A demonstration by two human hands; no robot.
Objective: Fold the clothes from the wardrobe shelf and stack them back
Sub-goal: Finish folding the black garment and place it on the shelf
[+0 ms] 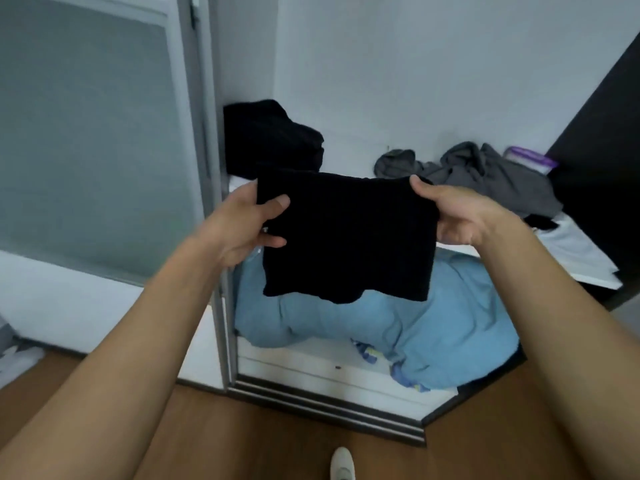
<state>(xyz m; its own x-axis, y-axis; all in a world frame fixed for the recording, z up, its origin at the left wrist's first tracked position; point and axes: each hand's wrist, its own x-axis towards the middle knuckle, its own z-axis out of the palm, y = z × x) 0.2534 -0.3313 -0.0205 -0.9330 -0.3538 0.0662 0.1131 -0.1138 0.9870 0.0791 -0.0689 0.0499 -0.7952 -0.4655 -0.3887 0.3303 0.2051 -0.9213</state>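
Black garment held up between both hands, mid-fold, in front of the wardrobe shelf.

Just beyond the left hand (247, 221), which pinches the black garment (346, 237) at its upper corner, sits a dark folded stack (273, 136) on the shelf (575, 251); the right hand (453, 216) grips the opposite corner, with crumpled grey clothes (485, 171) behind it. This looks like a fold nearly done; next, it needs one more halving or laying onto the stack.

The black garment (346, 233) hides most fingers of the left hand (242, 223) and right hand (460, 216), the shelf (575, 258) edge behind it and part of the blue bedding (398, 327), while the purple-lidded container (531, 159) sits half buried behind grey clothes (485, 174).
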